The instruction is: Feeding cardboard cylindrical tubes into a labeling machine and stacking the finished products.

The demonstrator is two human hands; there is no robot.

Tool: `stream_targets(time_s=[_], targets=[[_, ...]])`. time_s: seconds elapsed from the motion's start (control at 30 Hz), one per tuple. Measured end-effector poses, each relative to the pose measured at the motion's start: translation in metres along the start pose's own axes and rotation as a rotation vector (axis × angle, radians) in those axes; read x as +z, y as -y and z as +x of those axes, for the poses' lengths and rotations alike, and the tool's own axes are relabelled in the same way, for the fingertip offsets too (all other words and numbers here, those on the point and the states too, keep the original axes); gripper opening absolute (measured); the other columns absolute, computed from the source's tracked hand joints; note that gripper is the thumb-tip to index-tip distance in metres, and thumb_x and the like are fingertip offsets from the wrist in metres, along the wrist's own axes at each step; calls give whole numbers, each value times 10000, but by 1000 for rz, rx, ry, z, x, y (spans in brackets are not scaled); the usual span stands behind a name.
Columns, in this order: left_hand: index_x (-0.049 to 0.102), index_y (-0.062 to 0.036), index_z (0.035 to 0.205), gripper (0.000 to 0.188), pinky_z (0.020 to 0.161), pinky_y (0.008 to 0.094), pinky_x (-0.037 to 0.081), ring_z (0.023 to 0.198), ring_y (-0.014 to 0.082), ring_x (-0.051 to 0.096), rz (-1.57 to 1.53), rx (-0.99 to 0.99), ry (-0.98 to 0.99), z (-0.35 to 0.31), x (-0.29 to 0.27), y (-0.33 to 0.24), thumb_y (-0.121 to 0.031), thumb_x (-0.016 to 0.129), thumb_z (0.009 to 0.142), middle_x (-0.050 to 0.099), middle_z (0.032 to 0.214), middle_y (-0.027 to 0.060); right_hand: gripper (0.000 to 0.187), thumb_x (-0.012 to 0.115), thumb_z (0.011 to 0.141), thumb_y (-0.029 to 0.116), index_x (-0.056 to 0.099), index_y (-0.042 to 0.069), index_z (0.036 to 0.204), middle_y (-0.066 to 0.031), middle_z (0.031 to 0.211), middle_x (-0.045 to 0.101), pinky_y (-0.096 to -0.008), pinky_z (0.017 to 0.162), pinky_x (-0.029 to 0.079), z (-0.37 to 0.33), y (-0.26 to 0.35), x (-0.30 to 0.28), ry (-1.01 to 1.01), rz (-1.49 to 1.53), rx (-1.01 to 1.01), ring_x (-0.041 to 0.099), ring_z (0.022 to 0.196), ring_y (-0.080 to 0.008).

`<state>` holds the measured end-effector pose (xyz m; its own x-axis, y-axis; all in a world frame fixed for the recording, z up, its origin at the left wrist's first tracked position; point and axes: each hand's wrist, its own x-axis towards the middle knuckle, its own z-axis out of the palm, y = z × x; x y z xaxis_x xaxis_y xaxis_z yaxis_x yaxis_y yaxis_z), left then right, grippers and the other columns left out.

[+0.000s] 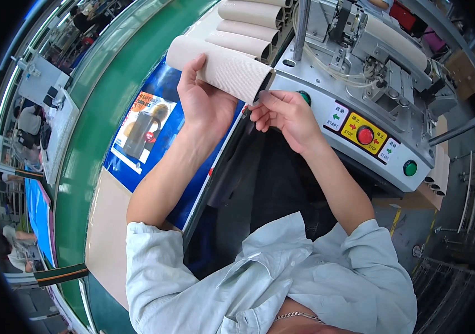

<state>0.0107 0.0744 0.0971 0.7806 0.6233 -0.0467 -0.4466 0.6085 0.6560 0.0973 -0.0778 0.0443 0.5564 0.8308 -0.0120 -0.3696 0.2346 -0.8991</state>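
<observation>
A beige tube [220, 69] with a finely ribbed surface and a dark inside lies tilted across my left hand [208, 106]. The left palm is under it and the thumb presses on its upper side. At the tube's open right end, my right hand [288, 116] pinches the rim between thumb and forefinger, its other fingers curled. Beyond them, several similar beige tubes [240, 45] lie side by side in a row. To the right stands a grey metal machine [321, 83], with another beige tube [398, 42] mounted on it.
The machine's front carries a red button [365, 135] and a green button [410, 168]. A blue sheet [162, 83] and a printed card [144, 131] lie left of my forearm, beside a green surface [78, 161]. A metal post [302, 28] rises beyond my right hand.
</observation>
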Motion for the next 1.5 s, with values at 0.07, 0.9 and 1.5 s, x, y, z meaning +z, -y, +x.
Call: stream_targets(time_s=[0.07, 0.9, 1.5], targets=[[394, 69, 1464, 733, 1072, 562, 512, 1268, 333, 559, -31, -16, 7, -1, 0, 0, -402, 681, 981, 503, 1376, 228, 256, 666, 1067, 194, 751, -46, 1038, -97, 823, 717, -262, 679, 505, 2, 5, -1, -12, -13, 7, 644, 694, -141], [398, 44, 1447, 650, 1133, 493, 518, 1301, 305, 510, 0, 9, -4, -5, 7, 1, -238, 729, 964, 462, 1380, 194, 262, 622, 1073, 102, 746, -82, 1213, -79, 933, 718, -256, 749, 483, 27, 16, -2, -236, -327, -351, 592, 801, -128], [730, -172, 1238, 542, 939, 430, 570, 1079, 341, 678, 2098, 434, 553, 246, 33, -32, -95, 791, 705, 723, 1246, 100, 327, 630, 1081, 221, 745, -27, 1260, -106, 1012, 752, -258, 757, 533, -150, -184, -157, -195, -365, 364, 662, 806, -146]])
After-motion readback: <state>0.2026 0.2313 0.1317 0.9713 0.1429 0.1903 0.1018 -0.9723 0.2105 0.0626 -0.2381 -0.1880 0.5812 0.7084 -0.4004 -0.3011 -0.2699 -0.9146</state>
